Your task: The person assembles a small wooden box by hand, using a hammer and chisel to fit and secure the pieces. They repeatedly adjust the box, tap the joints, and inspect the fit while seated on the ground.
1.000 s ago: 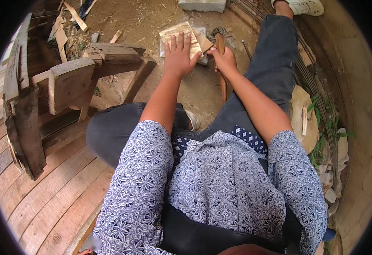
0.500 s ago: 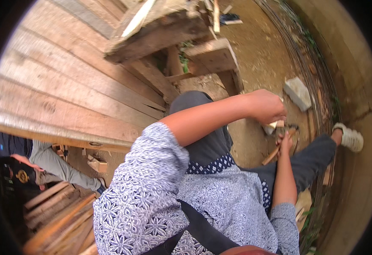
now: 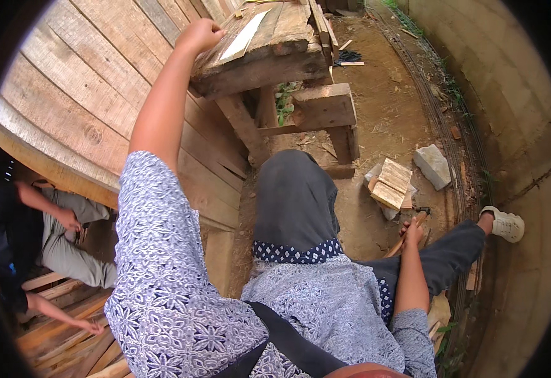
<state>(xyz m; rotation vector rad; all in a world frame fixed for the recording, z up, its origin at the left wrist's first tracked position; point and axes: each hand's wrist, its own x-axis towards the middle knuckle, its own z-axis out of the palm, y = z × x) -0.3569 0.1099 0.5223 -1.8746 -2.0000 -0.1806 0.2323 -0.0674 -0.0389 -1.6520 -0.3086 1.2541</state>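
My left hand point(image 3: 200, 35) reaches out to the left end of the rough wooden bench point(image 3: 256, 74), with its fingers curled. Whatever they may hold is hidden. A long pale strip point(image 3: 246, 34) lies on the bench top just right of this hand. Down by my outstretched leg, my right hand point(image 3: 412, 232) is closed round the wooden handle of a hammer point(image 3: 421, 213). Its dark head points away from me, close to a wood block point(image 3: 391, 184). That block rests on a stone on the ground.
A plank wall point(image 3: 86, 82) runs along the left. Behind it, a person in dark top and grey trousers point(image 3: 77, 252) bends over stacked timber point(image 3: 67, 337). A grey concrete chunk point(image 3: 433, 166) and long metal rods point(image 3: 442, 126) lie by the right wall point(image 3: 508, 94).
My left hand has swung from above the wood block up and left to the bench. The block has come into full view. My right hand still grips the hammer.
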